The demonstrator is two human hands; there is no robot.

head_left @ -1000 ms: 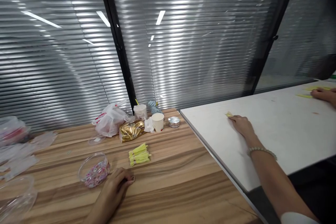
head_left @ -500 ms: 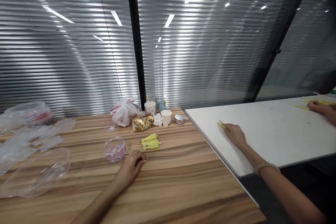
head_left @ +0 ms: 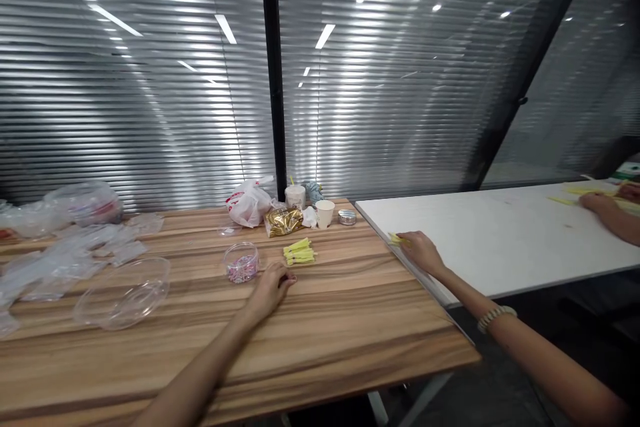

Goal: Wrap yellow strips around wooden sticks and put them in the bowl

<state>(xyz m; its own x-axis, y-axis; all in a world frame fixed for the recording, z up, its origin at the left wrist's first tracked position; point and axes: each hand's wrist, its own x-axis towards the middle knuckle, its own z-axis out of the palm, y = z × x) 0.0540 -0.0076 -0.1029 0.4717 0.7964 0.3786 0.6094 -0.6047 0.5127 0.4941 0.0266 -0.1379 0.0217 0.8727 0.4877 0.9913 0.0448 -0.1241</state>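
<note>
My right hand [head_left: 420, 252] is closed on a thin yellow strip bundle [head_left: 396, 239], held over the left edge of the white table. My left hand [head_left: 271, 288] rests on the wooden table with thumb and fingers pinched; whatever is between them is too small to make out. Just beyond it lie several yellow bundles [head_left: 300, 251] side by side, each gathered like a tassel. Left of that hand stands a clear round bowl [head_left: 242, 263] with small pink and purple pieces that look like rubber bands.
A clear plastic lid [head_left: 125, 297] and crumpled plastic bags [head_left: 80, 253] cover the left side. Along the back stand a white bag [head_left: 250, 205], a gold packet [head_left: 283, 221], a paper cup [head_left: 325, 213] and a round tin [head_left: 347, 217]. Another person's hands [head_left: 600, 205] work at far right.
My right hand has moved left with the yellow bundle, from over the white table to its edge by the wooden table. My left hand stays pinched near the bowl. The view has shifted slightly.
</note>
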